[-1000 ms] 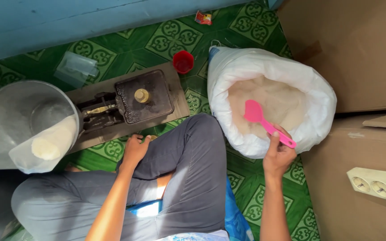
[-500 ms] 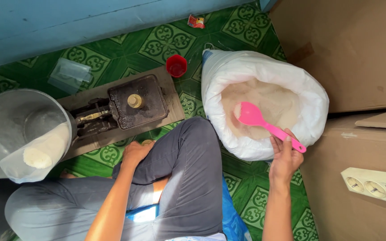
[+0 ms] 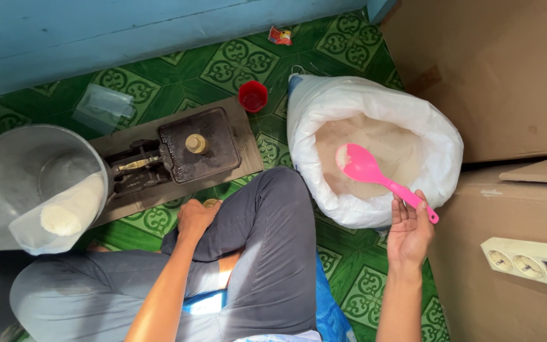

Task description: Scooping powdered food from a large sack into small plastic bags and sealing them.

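Observation:
My right hand (image 3: 409,233) is palm up beside a white sack (image 3: 438,136) of pale grain, fingers spread. The handle of a pink plastic spoon (image 3: 365,168) lies across its fingertips, and the spoon's bowl hovers over the grain with a little white grain in it. My left hand (image 3: 194,218) rests loosely curled on my bent knee in grey trousers and holds nothing. Just beyond that knee, a dark metal balance scale (image 3: 188,149) sits on a wooden board.
A metal pan (image 3: 7,183) on the scale's left side holds a clear bag of white grain (image 3: 64,215). A red cup (image 3: 252,96) stands behind the board. Cardboard boxes (image 3: 508,69) and a white power strip (image 3: 530,263) are on the right, and a blue wall is behind.
My right hand has loosened from gripping the spoon handle to an open palm. The spoon has lifted slightly and turned above the grain. The left hand stays on my knee.

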